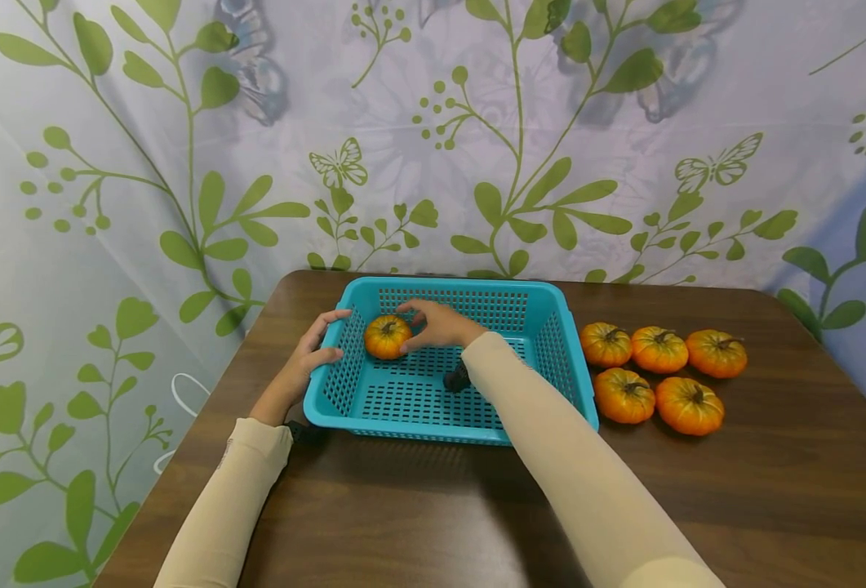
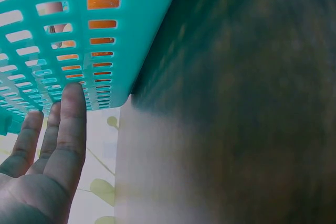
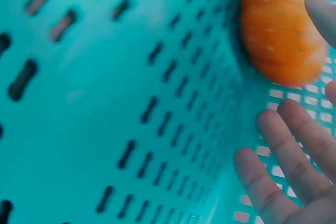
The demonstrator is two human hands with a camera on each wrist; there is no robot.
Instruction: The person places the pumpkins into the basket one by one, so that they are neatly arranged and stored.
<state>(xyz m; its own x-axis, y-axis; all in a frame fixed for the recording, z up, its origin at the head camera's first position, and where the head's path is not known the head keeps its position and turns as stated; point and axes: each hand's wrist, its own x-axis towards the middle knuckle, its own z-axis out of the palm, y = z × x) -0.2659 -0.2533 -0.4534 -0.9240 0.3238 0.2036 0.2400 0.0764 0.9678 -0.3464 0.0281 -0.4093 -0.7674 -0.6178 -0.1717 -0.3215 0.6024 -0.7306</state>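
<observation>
A small orange pumpkin (image 1: pixel 387 337) sits inside a turquoise perforated basket (image 1: pixel 440 433), near its left wall. Just right of that pumpkin is my right hand (image 1: pixel 438 325), with fingers and thumb spread apart. In the right wrist view the fingers stand away from the pumpkin (image 3: pixel 281 30), while the thumb overlaps its edge; contact is unclear. My left hand (image 1: pixel 302 363) rests at the basket's left rim. From the left wrist, its fingers (image 2: pixel 72 119) look nearly straight along the basket's outer wall (image 2: pixel 126 40), and orange shows through the slots.
Right of the basket, several more small pumpkins (image 1: pixel 659 349) stand in two rows on the brown wooden table (image 1: pixel 792 482). A leaf-patterned curtain (image 1: pixel 418 163) hangs behind the table. White cable (image 1: pixel 183 392) loops past the table's left edge.
</observation>
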